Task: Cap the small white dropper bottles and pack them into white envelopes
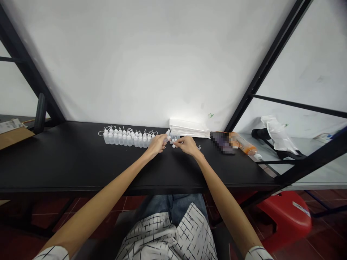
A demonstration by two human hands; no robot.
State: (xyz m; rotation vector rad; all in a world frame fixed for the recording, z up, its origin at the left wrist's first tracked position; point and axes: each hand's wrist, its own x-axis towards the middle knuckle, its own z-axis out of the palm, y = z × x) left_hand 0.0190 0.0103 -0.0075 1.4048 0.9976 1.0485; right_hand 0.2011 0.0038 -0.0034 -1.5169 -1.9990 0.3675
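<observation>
The left hand (156, 145) is closed, its fingers curled around a small bottle (168, 136) above the black table (86, 166), near its back edge. The right hand (189, 145) is just beside it, thumb and fingertips pinched together on a small white piece (174, 145); the fingers hide much of both. The bottle looks whitish, but its finer shape is too small to tell.

More small white parts lie between the hands, partly covered, and a thin white loop (199, 147) shows just right of the right hand. Right behind the hands, a stack of white sheets (189, 128) limits the space toward the wall (151, 65). To the left stand packed rows of bottles (124, 138), upright, cloudy and see-through, with white tops and thin looped straps.

Farther right are a blurred dark object (224, 143) and a drink bottle (245, 145) with an orange label, lying on its side. Black posts flank the table; a cardboard box (16, 136) sits far left, a red stool (287, 216) low at right.
</observation>
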